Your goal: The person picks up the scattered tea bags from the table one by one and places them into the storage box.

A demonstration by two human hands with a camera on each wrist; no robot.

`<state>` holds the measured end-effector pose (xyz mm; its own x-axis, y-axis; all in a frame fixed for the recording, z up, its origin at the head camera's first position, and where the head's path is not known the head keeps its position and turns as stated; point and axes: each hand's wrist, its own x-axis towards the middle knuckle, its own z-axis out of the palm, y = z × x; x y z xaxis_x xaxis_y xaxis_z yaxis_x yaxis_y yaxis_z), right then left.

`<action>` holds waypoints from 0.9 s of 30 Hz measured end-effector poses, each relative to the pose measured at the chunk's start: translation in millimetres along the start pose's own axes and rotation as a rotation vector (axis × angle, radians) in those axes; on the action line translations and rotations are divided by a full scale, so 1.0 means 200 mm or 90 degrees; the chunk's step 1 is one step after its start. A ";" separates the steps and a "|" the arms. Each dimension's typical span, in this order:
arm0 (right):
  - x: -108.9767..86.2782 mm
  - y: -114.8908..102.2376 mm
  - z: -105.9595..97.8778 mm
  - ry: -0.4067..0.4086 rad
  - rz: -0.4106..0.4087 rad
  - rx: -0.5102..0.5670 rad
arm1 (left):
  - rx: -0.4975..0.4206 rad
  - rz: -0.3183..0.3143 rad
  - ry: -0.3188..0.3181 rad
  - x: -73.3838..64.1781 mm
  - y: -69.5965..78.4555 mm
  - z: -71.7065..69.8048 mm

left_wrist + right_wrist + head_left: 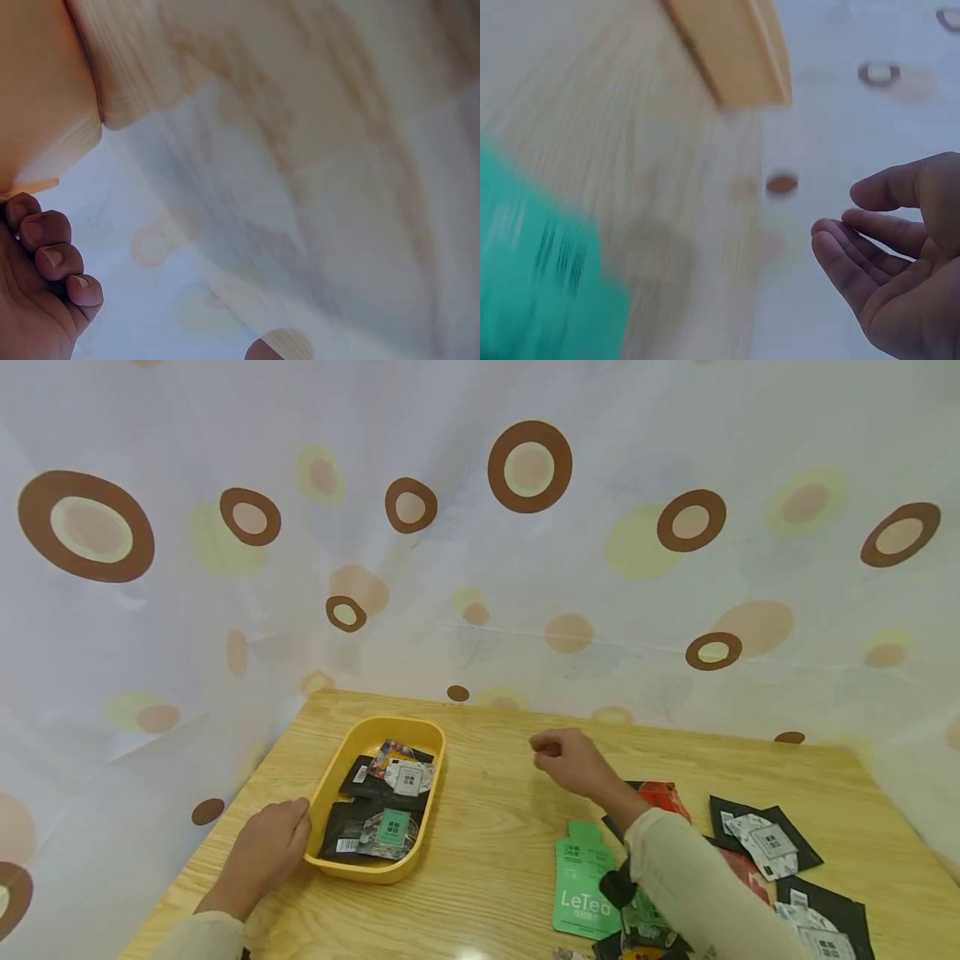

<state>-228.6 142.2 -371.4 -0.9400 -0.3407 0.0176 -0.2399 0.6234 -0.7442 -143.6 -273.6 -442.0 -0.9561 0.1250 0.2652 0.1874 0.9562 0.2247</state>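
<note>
My left hand (273, 843) grips the near left rim of a yellow plastic basket (390, 871). In the left wrist view its fingers (56, 259) curl beside the basket's lip, and the thumb is hidden. Inside the basket lie black sachets (372, 789), a green-labelled sachet (392, 829) and a white-labelled sachet (408, 777). My right hand (573, 764) hovers over the table right of the basket, holding nothing. The right wrist view shows its thumb apart from loosely bent fingers (847, 266). Below that hand is a green LeTea pouch (585, 889).
Several more sachets lie on the right of the wooden table (487, 827), including a black one with a white label (772, 843) and a red one (663, 797). The right forearm covers part of this pile. A dotted white cloth (450, 568) hangs behind the table.
</note>
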 end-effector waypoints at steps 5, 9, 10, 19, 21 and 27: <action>-0.19 0.27 -0.27 0.005 0.032 -0.080 | 0.008 0.001 -0.013 -0.03 0.00 0.01; -0.29 0.44 -0.39 -0.004 0.090 -0.143 | 0.012 0.006 -0.006 -0.05 0.00 0.00; -0.31 0.47 -0.41 -0.002 0.109 -0.162 | 0.012 0.011 -0.002 -0.04 0.00 -0.01; -0.34 0.59 -0.41 0.049 0.265 -0.243 | 0.011 0.021 -0.004 0.02 0.01 -0.03; -0.33 0.61 -0.40 0.047 0.274 -0.250 | 0.017 0.018 -0.005 0.02 0.01 -0.03; -0.34 0.62 -0.37 0.026 0.300 -0.254 | 0.017 0.012 -0.013 0.01 0.01 -0.03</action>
<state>-213.0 294.2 -415.6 -0.9735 0.0571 -0.2213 0.1383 0.9181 -0.3713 -143.6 -272.5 -435.3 -0.9566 0.1485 0.2507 0.2000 0.9603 0.1944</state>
